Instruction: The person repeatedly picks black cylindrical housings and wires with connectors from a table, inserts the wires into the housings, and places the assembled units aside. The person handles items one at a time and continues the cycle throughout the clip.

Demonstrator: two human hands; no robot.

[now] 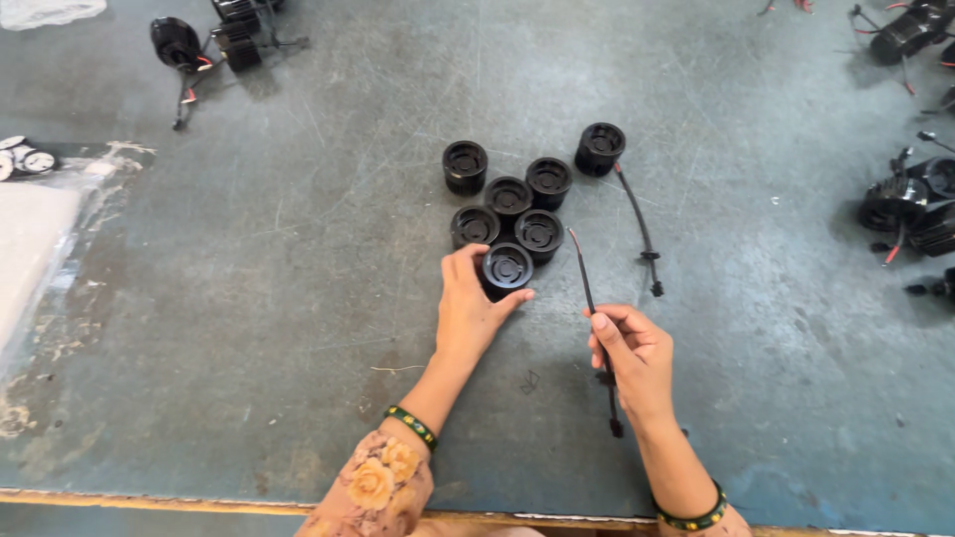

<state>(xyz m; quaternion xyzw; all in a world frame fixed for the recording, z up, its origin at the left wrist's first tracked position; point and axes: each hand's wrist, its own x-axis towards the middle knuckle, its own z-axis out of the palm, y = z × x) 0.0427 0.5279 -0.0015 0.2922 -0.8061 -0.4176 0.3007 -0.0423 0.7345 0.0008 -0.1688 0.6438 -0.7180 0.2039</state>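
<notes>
My left hand (468,308) grips a black round cup-shaped part (507,268), the nearest of a cluster of several such parts (509,197) standing on the worn grey-blue table (298,298). My right hand (629,358) pinches a thin black cable (587,288) that points up and left, its small plug end hanging below the hand. One more black part (600,148) stands apart at the upper right, with its own black cable (639,231) trailing toward me.
Black assembled parts with red and black wires lie at the far left (204,45) and along the right edge (910,204). A clear plastic bag (45,229) lies at the left. The table's near edge (199,497) runs along the bottom.
</notes>
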